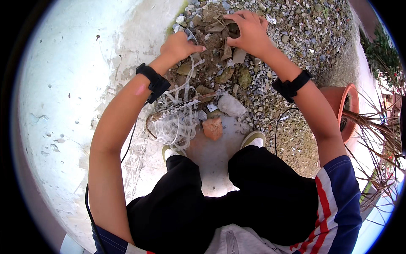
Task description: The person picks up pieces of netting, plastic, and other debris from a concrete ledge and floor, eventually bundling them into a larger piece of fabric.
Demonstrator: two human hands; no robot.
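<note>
My left hand [179, 47] is closed at the far end of the gravel, thumb pointing right. A bluish-grey piece [191, 37] shows at its knuckles; its kind is unclear. Clear plastic strips [193, 67] hang just below the thumb and run down to a tangled heap of clear strapping [175, 127]. Over brown crumpled scraps [226, 51], perhaps paper or cloth, my right hand [250, 33] has thumb and forefinger apart. Its other fingertips are partly hidden. The scraps lie on dirt between both hands. Each wrist wears a black band.
An orange-brown brick chunk [212, 128] and a pale rock [231, 105] lie before my shoes. Grey gravel [292, 46] spreads to the right, beside a whitish concrete surface [72, 97] on the left. A terracotta pot [350, 112] with a spiky plant stands at right.
</note>
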